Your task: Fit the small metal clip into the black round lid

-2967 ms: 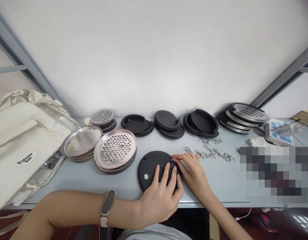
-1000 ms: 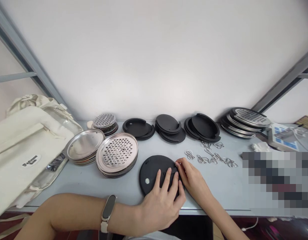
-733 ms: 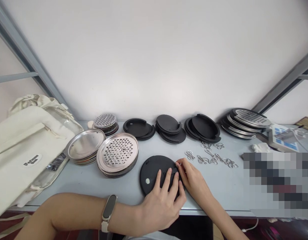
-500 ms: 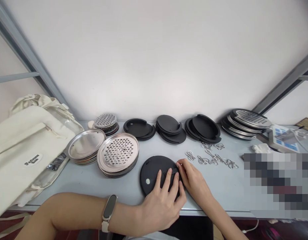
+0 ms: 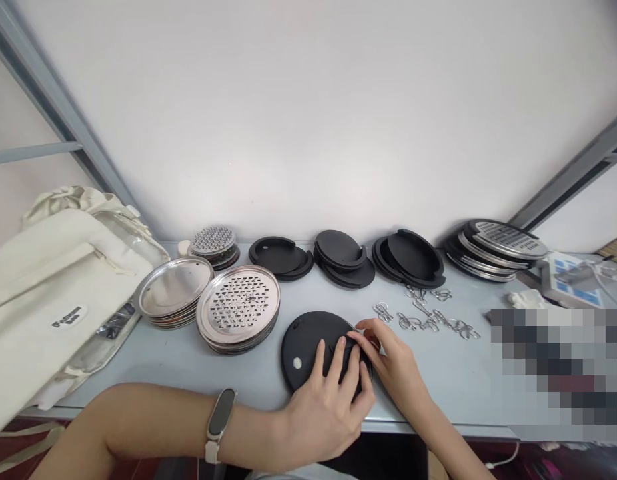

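A black round plastic plate point(image 5: 308, 333) lies near the table's front edge, with a small whitish round spot on its left side. My left hand point(image 5: 328, 407) rests flat across its lower right part, fingers spread, and hides that area. At the plate's right rim, my right hand point(image 5: 388, 357) has its thumb over the top and its index finger bent at the edge, closed on the rim. Whether a small part is also between those fingertips cannot be seen. Several bent wire clips point(image 5: 431, 319) are scattered beyond my right hand.
Stacked grater discs point(image 5: 238, 310) and plain metal discs point(image 5: 175, 287) stand to the left, with smaller graters point(image 5: 213, 241) behind. Black round pieces point(image 5: 338, 250) line the wall. A black-and-metal stack point(image 5: 508, 240) is at right. A cream bag point(image 5: 63, 280) leans at left.
My right thumb has slid slightly inward onto the plate's top at the rim, and the index finger has bent. My left hand stays on the plate. The view has shifted a little.
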`<state>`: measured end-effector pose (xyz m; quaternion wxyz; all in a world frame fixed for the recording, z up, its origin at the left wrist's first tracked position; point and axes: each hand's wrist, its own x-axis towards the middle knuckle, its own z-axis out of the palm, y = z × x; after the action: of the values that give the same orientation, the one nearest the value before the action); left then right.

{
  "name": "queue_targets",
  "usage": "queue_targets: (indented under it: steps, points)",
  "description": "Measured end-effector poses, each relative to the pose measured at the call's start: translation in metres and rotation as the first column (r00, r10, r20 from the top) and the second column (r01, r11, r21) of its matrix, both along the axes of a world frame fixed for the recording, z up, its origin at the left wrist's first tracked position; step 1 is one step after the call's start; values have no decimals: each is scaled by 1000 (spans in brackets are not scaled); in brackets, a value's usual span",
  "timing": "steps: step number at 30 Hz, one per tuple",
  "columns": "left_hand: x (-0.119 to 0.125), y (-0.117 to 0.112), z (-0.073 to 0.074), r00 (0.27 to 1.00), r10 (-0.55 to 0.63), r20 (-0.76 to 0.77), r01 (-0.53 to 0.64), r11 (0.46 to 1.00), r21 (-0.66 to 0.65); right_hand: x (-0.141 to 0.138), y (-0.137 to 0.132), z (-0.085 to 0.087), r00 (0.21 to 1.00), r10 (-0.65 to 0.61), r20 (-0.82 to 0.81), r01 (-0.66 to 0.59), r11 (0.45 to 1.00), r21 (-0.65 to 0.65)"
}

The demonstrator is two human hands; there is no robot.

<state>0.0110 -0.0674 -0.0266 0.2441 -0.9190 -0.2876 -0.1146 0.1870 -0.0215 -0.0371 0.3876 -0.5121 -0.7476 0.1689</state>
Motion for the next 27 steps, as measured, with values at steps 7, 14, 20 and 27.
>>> queue_targets:
  steps: [7,14,20,27]
  points:
    - [0,0,-1,1000,-6,4,6,1000,-2,-1,4,0,1000,30,-4,-29,994,107]
    - [0,-1,-1,1000,-9,2,9,1000,7,-1,4,1,1000,24,2,-24,997,76]
    - [0,0,-2,1000,-2,6,2,1000,10,0,3,3,998,62,11,-63,995,71]
    - [0,0,-1,1000,-3,4,3,1000,9,0,3,2,997,68,46,-67,998,-8]
